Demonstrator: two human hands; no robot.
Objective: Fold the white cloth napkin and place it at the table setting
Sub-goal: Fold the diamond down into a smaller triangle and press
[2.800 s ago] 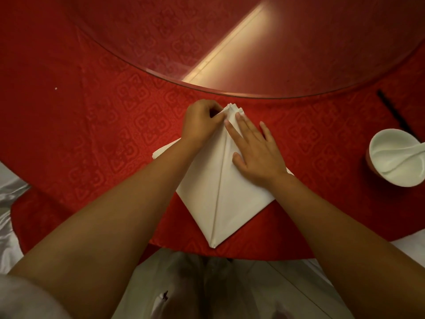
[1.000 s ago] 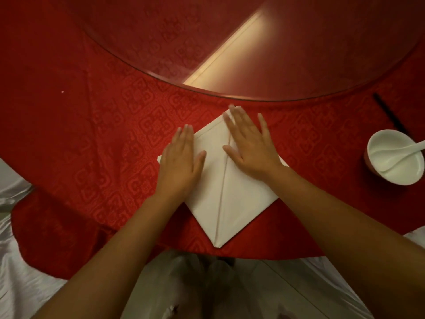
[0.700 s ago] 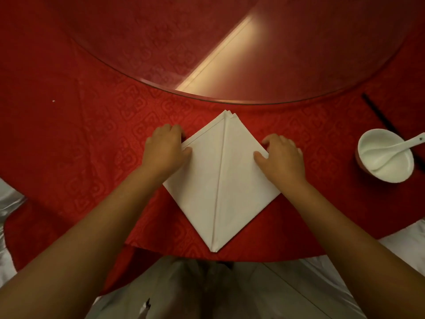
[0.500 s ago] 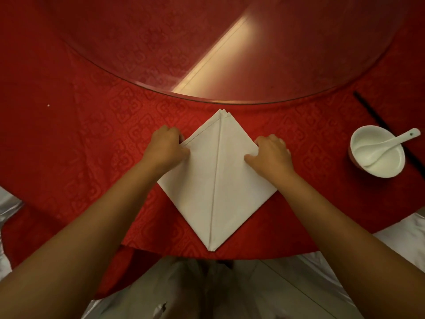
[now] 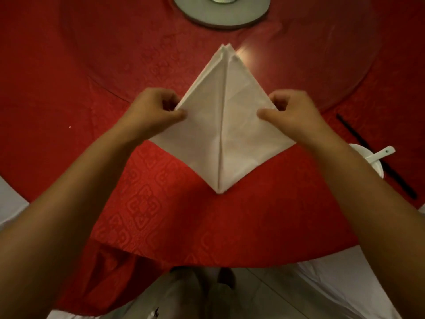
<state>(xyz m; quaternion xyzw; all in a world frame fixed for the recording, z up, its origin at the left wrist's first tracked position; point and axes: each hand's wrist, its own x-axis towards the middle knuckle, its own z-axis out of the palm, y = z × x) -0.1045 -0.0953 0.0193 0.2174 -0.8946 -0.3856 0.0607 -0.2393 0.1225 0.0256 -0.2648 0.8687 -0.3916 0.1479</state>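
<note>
The white cloth napkin [image 5: 220, 120] is folded into a kite shape with a centre crease, its layered tip pointing away from me and its lower point toward the table edge. My left hand [image 5: 156, 109] pinches the napkin's left corner. My right hand [image 5: 289, 111] pinches its right corner. The napkin looks raised off the red tablecloth [image 5: 142, 199], held between both hands.
A white bowl [image 5: 368, 157] with a white spoon [image 5: 379, 154] sits at the right, partly behind my right forearm. Black chopsticks [image 5: 377, 157] lie beyond it. A glass turntable [image 5: 345, 72] covers the table's middle, with a round base [image 5: 220, 12] at the top. White chair covers flank the near edge.
Both hands have gone from pressing the napkin flat to pinching its side corners and have raised it. The camera view has tilted up toward the table's middle.
</note>
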